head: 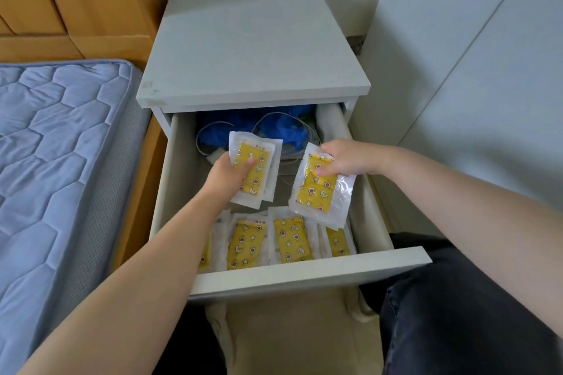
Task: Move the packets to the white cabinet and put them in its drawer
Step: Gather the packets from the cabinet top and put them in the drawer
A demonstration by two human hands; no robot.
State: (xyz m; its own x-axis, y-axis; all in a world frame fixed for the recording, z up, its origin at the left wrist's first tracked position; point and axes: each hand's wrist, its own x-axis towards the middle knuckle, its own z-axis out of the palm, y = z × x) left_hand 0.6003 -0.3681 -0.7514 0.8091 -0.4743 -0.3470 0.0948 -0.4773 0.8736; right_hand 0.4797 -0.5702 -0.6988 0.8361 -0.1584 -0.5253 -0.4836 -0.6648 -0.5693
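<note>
Head view: the white cabinet (253,49) has its drawer (304,275) pulled out, between a mattress (54,137) and a pale panel (472,70). A row of packets (289,239) lines the drawer's front wall and blue material (283,128) lies at the back. Above the gap between them, the left hand (227,175) pinches the left packets (259,167), thumb on top. The right hand (344,161) pinches the right packets (320,195) by their top edge.

I have a single view, the head camera. It looks forward and steeply down from close above the left hand (227,174) and the right hand (350,161). The drawer (304,275) lies under both hands, and the mattress (54,137) is left of the left hand.
</note>
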